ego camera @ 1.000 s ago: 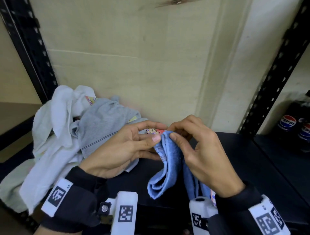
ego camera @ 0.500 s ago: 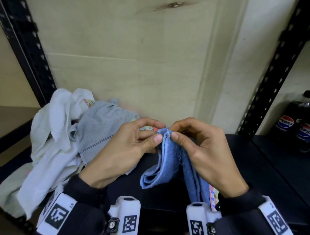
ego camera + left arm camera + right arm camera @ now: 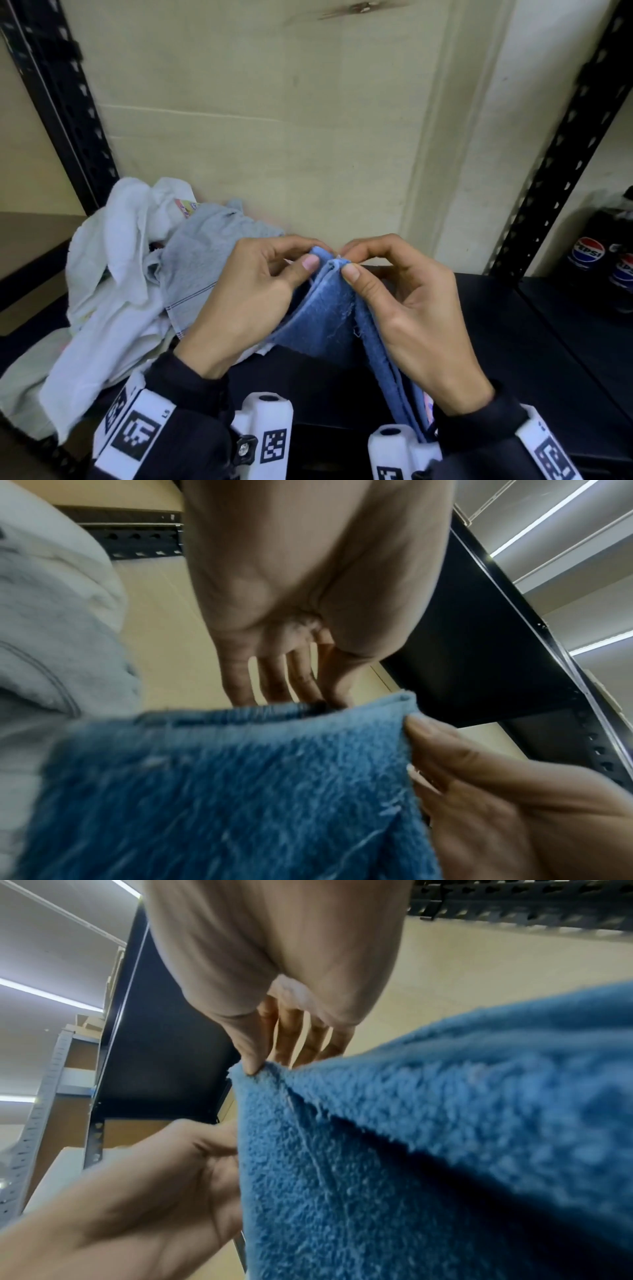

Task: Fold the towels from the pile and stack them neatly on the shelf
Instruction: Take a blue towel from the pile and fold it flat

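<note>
A blue towel (image 3: 327, 318) hangs folded above the black shelf (image 3: 513, 342), its top edge held between both hands. My left hand (image 3: 260, 291) pinches the top corners from the left, thumb on the near side. My right hand (image 3: 404, 294) pinches the same edge from the right. In the left wrist view the blue towel (image 3: 222, 791) fills the lower frame below my left hand (image 3: 308, 615). In the right wrist view my right hand (image 3: 270, 988) pinches a corner of the blue towel (image 3: 428, 1137). A pile of white and grey towels (image 3: 144, 274) lies at the left of the shelf.
Black perforated uprights stand at the left (image 3: 65, 102) and right (image 3: 561, 154) of the bay. A pale board wall (image 3: 274, 120) backs the shelf. Dark Pepsi bottles (image 3: 589, 260) stand in the neighbouring bay at the right.
Both hands have brought the towel's top corners closer together and evened them. The hanging lower part has swung in nearer to me.
</note>
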